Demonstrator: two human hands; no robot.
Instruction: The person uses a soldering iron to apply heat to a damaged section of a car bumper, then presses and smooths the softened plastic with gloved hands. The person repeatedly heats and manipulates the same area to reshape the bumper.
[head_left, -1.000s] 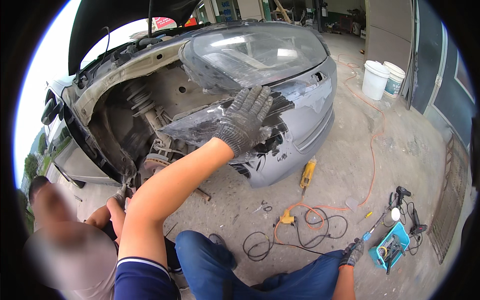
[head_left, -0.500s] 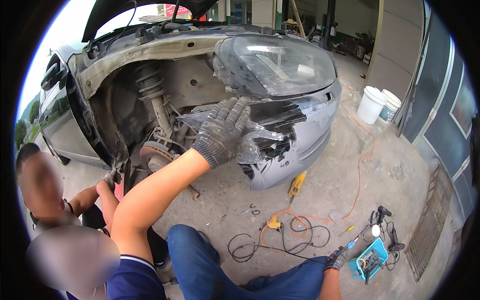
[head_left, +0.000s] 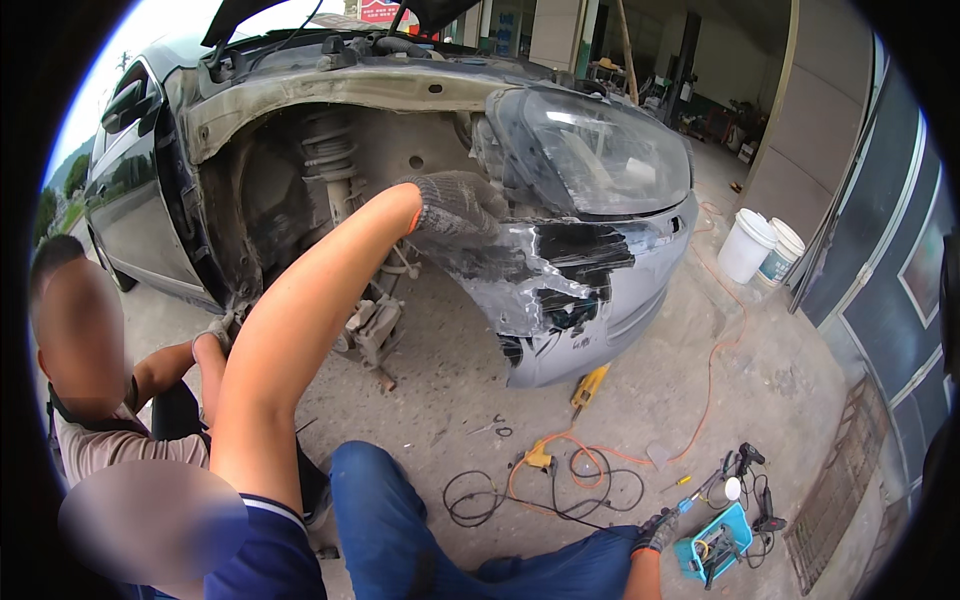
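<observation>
My left hand [head_left: 456, 206], in a dark knitted glove, reaches to the upper inner edge of a grey car bumper [head_left: 640, 290], just below the headlight [head_left: 610, 150]. Its fingers are hidden past that edge. The bumper's corner is scraped and torn, with black patches and a pale crack line. Low at the right, my gloved right hand [head_left: 655, 531] is closed round a slim tool with a blue part [head_left: 685, 505]. That tool points away over the floor, by a blue basket [head_left: 722, 540] of tools.
A co-worker [head_left: 110, 370] crouches at the left by the open wheel well. Black cables and an orange cord [head_left: 711, 390] cross the floor. A yellow tool [head_left: 590, 388] lies under the bumper, near scissors [head_left: 490, 427]. White buckets [head_left: 748, 246] stand by the wall.
My left hand has moved from lying flat on the bumper's outer face up to its inner edge, fingers now out of sight. The view has shifted slightly; my right hand keeps its tool.
</observation>
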